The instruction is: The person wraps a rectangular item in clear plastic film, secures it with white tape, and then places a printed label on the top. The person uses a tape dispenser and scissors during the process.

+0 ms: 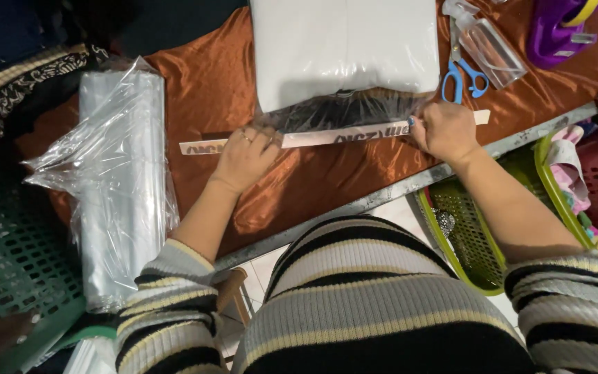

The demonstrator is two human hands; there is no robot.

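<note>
Pressing adhesive strip flat: left hand, right hand grip fingers on bag flap.

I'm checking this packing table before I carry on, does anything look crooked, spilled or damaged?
Nothing is spilled or torn. The white strip under the left hand and right hand runs slightly slanted across the clear bag's open end. The roll of plastic bags at the left looks crumpled and loose.

So the table has a grey edge and a shiny rust-orange cloth over it. On the cloth: 1 white bagged package, a roll of clear plastic bags, blue scissors, a clear spray bottle and a purple iron.
</note>
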